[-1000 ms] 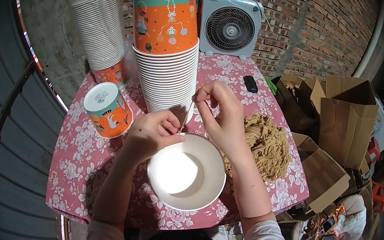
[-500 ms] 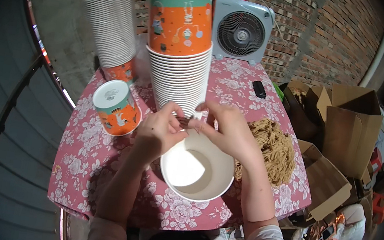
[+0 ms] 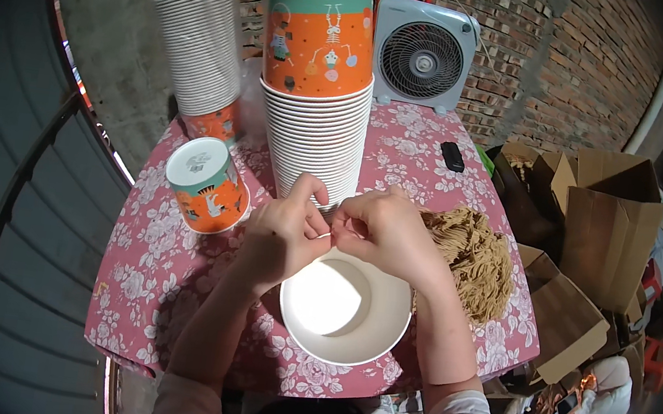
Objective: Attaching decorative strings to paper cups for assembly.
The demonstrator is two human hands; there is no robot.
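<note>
A white-lined paper bucket (image 3: 391, 325) stands open side up near the front of the table, sunlight falling inside it. At its far rim my left hand (image 3: 285, 234) and my right hand (image 3: 391, 236) meet, fingers closed in a pinch. Whatever sits between the fingertips is too small and hidden to make out. Just beyond the hands rises a tall stack of nested paper buckets (image 3: 315, 133), the top one orange and green with cartoon figures. Beside my right wrist lies a heap of tan cords (image 3: 476, 265).
An orange lidded tub (image 3: 210, 198) stands at the left, before a plastic-wrapped bucket stack (image 3: 202, 45). A grey box fan (image 3: 422, 55) and a small black object (image 3: 452, 156) are on the flowered tablecloth (image 3: 142, 290). Cardboard boxes (image 3: 607, 237) crowd the right side.
My hands have drawn together, fingertips now meeting at the bucket's far rim. The bucket sits slightly nearer and to the right. A white bit by my right fingers no longer shows.
</note>
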